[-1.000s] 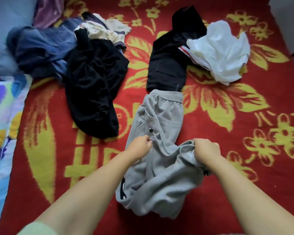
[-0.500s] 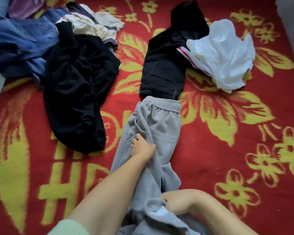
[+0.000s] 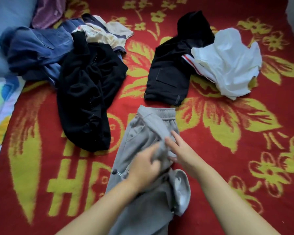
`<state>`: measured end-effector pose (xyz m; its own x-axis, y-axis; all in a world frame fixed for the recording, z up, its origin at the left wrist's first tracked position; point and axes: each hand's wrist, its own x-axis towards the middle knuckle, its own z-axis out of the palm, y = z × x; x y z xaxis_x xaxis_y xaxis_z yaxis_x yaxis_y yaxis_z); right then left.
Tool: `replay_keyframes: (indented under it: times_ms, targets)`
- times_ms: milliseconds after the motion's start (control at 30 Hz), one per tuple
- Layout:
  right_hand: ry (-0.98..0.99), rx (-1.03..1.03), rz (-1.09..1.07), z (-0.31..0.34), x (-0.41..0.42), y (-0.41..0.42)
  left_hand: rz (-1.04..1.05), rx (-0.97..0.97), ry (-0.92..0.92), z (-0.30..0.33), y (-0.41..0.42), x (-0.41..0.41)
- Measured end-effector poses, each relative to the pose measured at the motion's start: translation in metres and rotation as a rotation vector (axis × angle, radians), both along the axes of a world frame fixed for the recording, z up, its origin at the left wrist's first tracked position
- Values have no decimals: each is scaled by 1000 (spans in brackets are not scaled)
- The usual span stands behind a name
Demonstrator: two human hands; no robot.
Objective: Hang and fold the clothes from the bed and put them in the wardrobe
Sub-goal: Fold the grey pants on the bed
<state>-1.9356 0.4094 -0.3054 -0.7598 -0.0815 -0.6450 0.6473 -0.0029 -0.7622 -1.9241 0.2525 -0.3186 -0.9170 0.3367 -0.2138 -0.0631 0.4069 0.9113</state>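
Grey sweatpants point(image 3: 139, 138) lie lengthwise on the red and yellow flowered bedspread point(image 3: 227, 150), waistband away from me. My left hand point(image 3: 144, 167) is blurred and lies on the middle of the pants, fingers bent into a fold of the grey cloth. My right hand point(image 3: 180, 150) rests beside it on the same fold with fingers straight. One pant cuff point(image 3: 181, 189) curls up near my right forearm. Further up the bed lie folded black pants point(image 3: 168, 73), a crumpled white shirt point(image 3: 227, 65) and a black garment point(image 3: 88, 92).
A heap of blue jeans point(image 3: 36, 51) and a cream striped top point(image 3: 105, 36) sits at the upper left, beside a blue pillow point(image 3: 5, 22) and a purple cloth point(image 3: 47, 11). A colourful quilt point(image 3: 0, 106) borders the left edge.
My right hand has come up from the cuff end to the middle of the grey pants and opened. My left hand has shifted slightly toward it. The cuff now lies on the bed.
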Motion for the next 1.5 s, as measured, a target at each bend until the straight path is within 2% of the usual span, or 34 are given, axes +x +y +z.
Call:
replay_keyframes:
  times_ms: [67, 167, 233, 300, 367, 433, 533, 567, 633, 700, 733, 767, 867, 933, 1100, 1200, 1267, 1333, 1400, 1500]
  targets:
    - [118, 58, 8, 13, -13, -5, -191, -66, 63, 13, 19, 27]
    - [48, 221, -221, 28, -14, -1, -275, -45, 12, 11, 12, 45]
    - [-10, 140, -345, 36, -7, 4, -162, 78, -92, 13, -1, 45]
    - [-22, 60, -356, 51, 3, 2, 42, 167, -142, 17, -14, 41]
    - [12, -26, -253, 72, 15, -4, 169, 90, -71, 21, -25, 31]
    - [63, -77, -56, 97, 24, -11, 176, -19, 62, 31, -36, 10]
    - [78, -78, 221, 145, 31, -15, 28, -112, 272, 60, -46, -23]
    - [90, -77, 256, 163, 32, -14, -38, -146, 277, 77, -46, -29]
    - [150, -96, 270, 204, 33, -10, -204, -218, 226, 116, -51, -33]
    - [221, -136, 211, 237, 31, 1, -366, -392, 217, 147, -59, -39]
    - [231, -157, 158, 249, 29, 9, -414, -426, 213, 159, -64, -40]
    - [223, -166, 112, 260, 28, 15, -396, -371, 189, 170, -68, -39]
    - [259, 52, 149, 278, 32, 38, -192, -87, 165, 200, -79, -37]
    - [321, 179, 212, 280, 34, 46, -201, -45, 154, 221, -83, -44]
    - [637, 567, 392, 292, 34, 11, -415, -236, 206, 304, -72, -54]
    - [843, 623, 193, 319, 28, -3, -412, -366, 256, 347, -79, -63]
    - [968, 610, 12, 345, 21, 3, -446, -376, 223, 366, -89, -62]
    - [1068, 650, -61, 374, 14, 10, -527, -389, 111, 362, -96, -53]
    - [1110, 703, -24, 399, 7, 14, -555, -439, 35, 341, -99, -43]
    - [1087, 874, 87, 417, 1, 30, -422, -389, 11, 336, -104, -42]
